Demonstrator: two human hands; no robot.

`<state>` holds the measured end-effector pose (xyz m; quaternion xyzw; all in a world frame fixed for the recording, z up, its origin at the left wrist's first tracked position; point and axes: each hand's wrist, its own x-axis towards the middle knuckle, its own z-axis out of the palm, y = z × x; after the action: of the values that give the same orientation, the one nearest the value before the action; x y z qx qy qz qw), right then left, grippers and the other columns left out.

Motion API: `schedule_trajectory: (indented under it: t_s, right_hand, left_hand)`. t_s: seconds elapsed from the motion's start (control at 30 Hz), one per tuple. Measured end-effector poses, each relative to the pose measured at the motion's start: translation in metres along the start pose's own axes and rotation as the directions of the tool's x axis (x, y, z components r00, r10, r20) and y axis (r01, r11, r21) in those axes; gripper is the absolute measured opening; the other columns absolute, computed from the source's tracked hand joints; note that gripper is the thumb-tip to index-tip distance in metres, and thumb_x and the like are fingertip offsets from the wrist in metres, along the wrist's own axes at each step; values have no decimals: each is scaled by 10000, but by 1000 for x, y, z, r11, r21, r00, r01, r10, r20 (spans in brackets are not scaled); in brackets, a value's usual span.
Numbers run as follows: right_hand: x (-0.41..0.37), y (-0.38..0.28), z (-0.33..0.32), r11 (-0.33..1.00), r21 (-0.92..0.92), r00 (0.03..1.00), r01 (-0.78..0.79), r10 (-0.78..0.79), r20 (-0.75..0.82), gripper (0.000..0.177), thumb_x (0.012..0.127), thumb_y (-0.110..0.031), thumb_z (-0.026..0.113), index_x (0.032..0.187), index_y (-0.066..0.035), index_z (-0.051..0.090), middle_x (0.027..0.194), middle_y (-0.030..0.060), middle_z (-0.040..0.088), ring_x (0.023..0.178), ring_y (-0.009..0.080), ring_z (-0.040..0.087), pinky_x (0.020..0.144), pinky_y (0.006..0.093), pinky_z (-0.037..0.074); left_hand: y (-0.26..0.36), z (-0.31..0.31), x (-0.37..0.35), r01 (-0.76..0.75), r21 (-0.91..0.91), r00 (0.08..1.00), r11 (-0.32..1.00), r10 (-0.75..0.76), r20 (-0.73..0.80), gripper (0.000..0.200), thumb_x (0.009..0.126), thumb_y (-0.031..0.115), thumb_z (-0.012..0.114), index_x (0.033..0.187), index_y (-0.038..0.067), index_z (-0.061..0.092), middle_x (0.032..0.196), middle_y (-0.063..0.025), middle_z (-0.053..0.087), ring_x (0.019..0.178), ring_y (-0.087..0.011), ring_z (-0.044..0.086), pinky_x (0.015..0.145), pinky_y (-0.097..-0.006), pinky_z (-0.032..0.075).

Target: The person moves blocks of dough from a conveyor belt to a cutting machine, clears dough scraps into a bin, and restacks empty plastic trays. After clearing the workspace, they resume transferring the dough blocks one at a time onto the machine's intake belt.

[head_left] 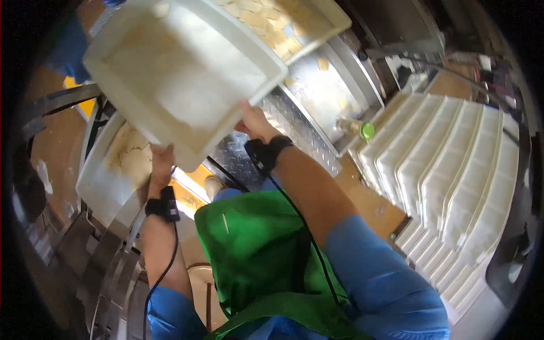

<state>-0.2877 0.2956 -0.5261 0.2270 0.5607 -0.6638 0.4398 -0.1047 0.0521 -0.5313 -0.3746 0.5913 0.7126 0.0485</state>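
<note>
A large white plastic tray (187, 62) is held tilted in front of me, up and to the left. My left hand (162, 161) is closed on its near left corner. At the near right edge, my right hand (256, 123) grips the rim, with the thumb on top. No items can be made out inside this tray. Below and left of my left hand, a second white tray (93, 184) contains pale flat pieces (131, 154). Behind the held tray, another tray (338, 24) carries many thin pale pieces (266, 20).
To the right rises a stack of white trays (442, 164). A small container with a green cap (367, 131) lies by a metal tray (317, 93) with a few scraps. Diamond-plate metal (277, 110) lies beneath my right hand. Someone's blue clothing (65, 51) shows at upper left.
</note>
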Motion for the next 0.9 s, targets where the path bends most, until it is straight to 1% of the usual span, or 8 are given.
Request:
schedule_trajectory:
  t_s: [0.17,0.33,0.43,0.53,0.67,0.7,0.87,0.9]
  right_hand:
    - [-1,3,3,992,-84,983,91,-103,-152,461,987,-421,455,1166,-6,547,1073,123,651,849,201,655,737,357,557]
    - [-8,-4,-6,993,-22,990,118,-119,-79,459,979,-417,477,1173,-5,537,1086,134,637,888,223,653,785,353,558]
    - [-8,-15,-11,995,-99,1000,-4,1,-27,447,985,-402,472,1237,-34,502,1153,148,592,943,247,627,811,369,550]
    - [-1,-15,-15,986,-81,989,-144,147,34,450,989,-390,467,1288,-53,465,1198,163,553,971,272,603,808,388,546]
    - [2,-9,-16,992,-26,992,-122,123,32,471,992,-390,457,1278,-16,464,1139,174,583,938,300,624,795,402,546]
    - [-1,-13,-13,989,-52,990,-141,141,2,481,991,-400,454,1268,-7,469,1130,178,587,932,301,631,784,405,548]
    - [-8,-23,1,948,-266,979,-175,139,-146,596,981,-495,415,1293,10,466,1144,209,571,780,301,663,626,397,565]
    - [-21,-31,8,956,-241,978,-165,128,-162,658,962,-528,450,1313,29,461,1205,152,577,849,289,658,816,401,539]
  left_hand:
    - [15,14,-14,-53,-89,998,995,55,11,472,950,71,528,1363,22,306,1256,-147,528,1093,-205,544,907,-329,473]
    - [6,7,-6,-37,-18,998,999,36,-56,456,944,58,528,1335,16,297,1253,-152,513,1098,-214,529,925,-337,455]
    - [-53,-14,32,-239,125,964,963,251,-91,430,914,69,555,1260,-28,320,1180,-165,527,1088,-219,515,896,-351,454]
    - [-44,-12,28,-150,321,971,935,201,-131,455,900,82,574,1257,-26,313,1158,-168,528,1100,-227,511,912,-346,451]
    - [-9,14,3,-221,106,961,970,235,-145,564,898,155,591,1310,-49,264,1194,-197,529,1103,-259,531,948,-364,445]
    - [-10,8,7,-39,371,973,928,121,-199,604,921,208,573,1334,-63,224,1222,-223,531,1089,-303,554,954,-390,443]
    - [-78,-26,33,-141,640,982,756,188,-6,702,930,330,573,1340,-99,198,1268,-306,476,1128,-416,522,984,-441,415]
    - [-82,-23,29,-174,707,973,685,228,18,704,928,319,573,1343,-108,197,1290,-321,444,1156,-420,498,1005,-447,396]
